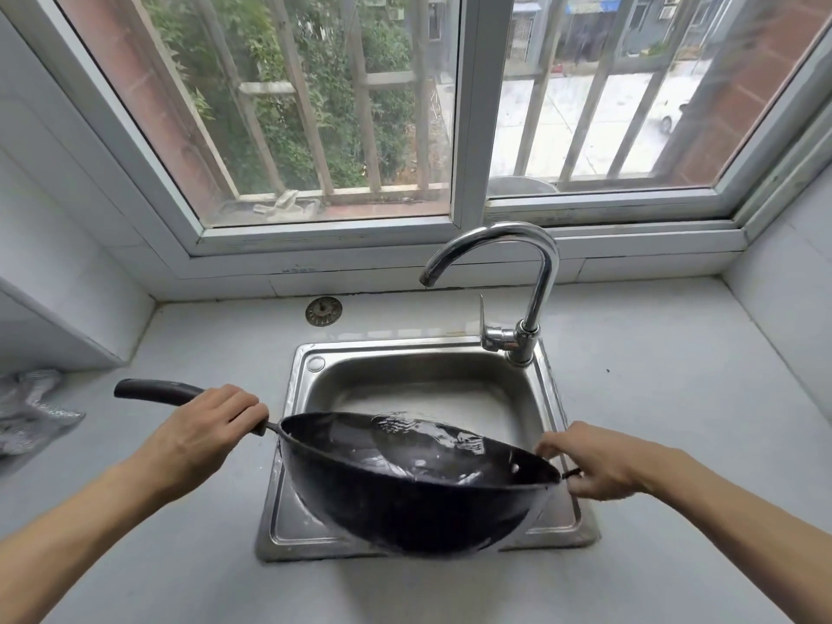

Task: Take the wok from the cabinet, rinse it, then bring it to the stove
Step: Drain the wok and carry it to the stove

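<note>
A black wok (405, 502) hangs in the air over the front of the steel sink (310, 376), tilted slightly away from me, with water pooled inside it. My left hand (207, 425) is wrapped around its long black handle. My right hand (599, 461) pinches the small loop handle on the wok's right rim. The chrome faucet (531, 281) arches over the sink's back right corner, and no water runs from its spout.
A round metal sink strainer (323, 311) lies on the counter behind the sink. A crumpled silvery cloth (27, 407) sits at the far left on the grey counter (675, 376). A barred window (463, 105) rises behind the counter.
</note>
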`<action>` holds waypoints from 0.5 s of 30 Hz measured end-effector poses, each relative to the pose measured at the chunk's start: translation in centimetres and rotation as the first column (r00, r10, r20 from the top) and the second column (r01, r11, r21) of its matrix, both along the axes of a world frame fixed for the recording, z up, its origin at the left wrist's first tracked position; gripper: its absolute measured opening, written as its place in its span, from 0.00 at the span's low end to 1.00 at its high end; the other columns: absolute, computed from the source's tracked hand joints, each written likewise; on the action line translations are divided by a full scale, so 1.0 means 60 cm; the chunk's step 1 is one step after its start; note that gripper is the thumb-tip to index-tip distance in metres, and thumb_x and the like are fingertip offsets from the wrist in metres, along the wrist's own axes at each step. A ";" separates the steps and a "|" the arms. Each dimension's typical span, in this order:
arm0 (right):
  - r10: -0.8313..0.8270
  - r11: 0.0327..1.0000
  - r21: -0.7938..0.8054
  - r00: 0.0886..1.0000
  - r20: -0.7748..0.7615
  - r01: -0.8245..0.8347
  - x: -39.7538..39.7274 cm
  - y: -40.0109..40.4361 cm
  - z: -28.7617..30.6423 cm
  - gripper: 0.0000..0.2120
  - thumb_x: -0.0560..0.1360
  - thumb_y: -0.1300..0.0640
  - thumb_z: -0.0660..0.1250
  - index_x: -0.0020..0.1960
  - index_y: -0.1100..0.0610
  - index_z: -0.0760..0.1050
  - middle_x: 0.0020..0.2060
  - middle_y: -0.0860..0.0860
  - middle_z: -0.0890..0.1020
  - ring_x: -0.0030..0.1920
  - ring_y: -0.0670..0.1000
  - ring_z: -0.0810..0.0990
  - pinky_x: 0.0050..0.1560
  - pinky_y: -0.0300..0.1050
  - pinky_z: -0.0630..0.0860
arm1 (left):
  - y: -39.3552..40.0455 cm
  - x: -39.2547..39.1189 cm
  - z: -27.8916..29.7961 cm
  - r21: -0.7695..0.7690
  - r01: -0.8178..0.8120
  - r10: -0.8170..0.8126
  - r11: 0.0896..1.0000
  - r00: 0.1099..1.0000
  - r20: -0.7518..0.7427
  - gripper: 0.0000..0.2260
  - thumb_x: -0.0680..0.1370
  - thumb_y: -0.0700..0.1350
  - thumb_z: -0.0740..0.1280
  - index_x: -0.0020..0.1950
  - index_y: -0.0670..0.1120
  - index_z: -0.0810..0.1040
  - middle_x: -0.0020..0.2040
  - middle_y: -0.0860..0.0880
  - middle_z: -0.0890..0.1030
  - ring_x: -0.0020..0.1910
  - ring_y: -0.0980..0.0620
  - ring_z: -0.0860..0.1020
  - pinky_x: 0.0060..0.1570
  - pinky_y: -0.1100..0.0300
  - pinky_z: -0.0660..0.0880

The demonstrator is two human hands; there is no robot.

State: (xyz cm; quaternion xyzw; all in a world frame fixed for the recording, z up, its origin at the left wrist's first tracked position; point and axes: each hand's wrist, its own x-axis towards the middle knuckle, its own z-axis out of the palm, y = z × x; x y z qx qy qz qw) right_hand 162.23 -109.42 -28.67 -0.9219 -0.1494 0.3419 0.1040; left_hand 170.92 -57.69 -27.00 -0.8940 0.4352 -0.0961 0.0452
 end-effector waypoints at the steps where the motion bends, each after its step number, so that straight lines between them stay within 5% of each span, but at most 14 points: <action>1: 0.003 1.000 0.000 0.999 0.040 -0.003 0.004 -0.004 0.004 0.21 0.72 0.57 0.63 0.64 0.50 0.73 0.56 0.51 0.80 0.56 0.51 0.76 0.56 0.45 0.74 | 0.003 0.000 0.001 0.000 0.003 -0.003 1.000 1.000 -0.002 0.11 0.74 0.32 0.60 0.51 0.45 0.74 0.47 0.49 0.75 0.43 0.46 0.72 0.43 0.53 0.73; 5: -0.026 0.999 0.032 0.957 0.289 0.017 0.024 -0.015 0.018 0.14 0.69 0.65 0.62 0.53 0.55 0.76 0.49 0.49 0.80 0.49 0.52 0.76 0.48 0.44 0.72 | 0.007 0.001 0.008 0.015 -0.009 0.010 1.000 0.999 -0.043 0.10 0.74 0.34 0.66 0.50 0.47 0.74 0.45 0.50 0.75 0.42 0.47 0.72 0.42 0.55 0.72; 10: -0.022 0.991 0.117 0.772 0.635 -0.068 0.015 -0.003 0.022 0.16 0.57 0.75 0.67 0.39 0.61 0.71 0.41 0.55 0.76 0.30 0.56 0.71 0.27 0.49 0.72 | 0.011 0.001 0.005 0.013 -0.032 0.032 0.999 0.999 -0.039 0.10 0.72 0.35 0.68 0.52 0.45 0.76 0.46 0.49 0.77 0.42 0.46 0.73 0.41 0.53 0.74; 15: -0.071 0.986 0.157 0.695 0.715 -0.061 0.006 -0.001 0.016 0.18 0.55 0.74 0.69 0.40 0.60 0.71 0.44 0.55 0.76 0.37 0.53 0.73 0.31 0.40 0.74 | 0.010 -0.008 -0.002 -0.006 -0.049 0.049 0.999 0.999 0.020 0.10 0.72 0.33 0.63 0.51 0.43 0.78 0.45 0.46 0.78 0.41 0.44 0.76 0.39 0.51 0.75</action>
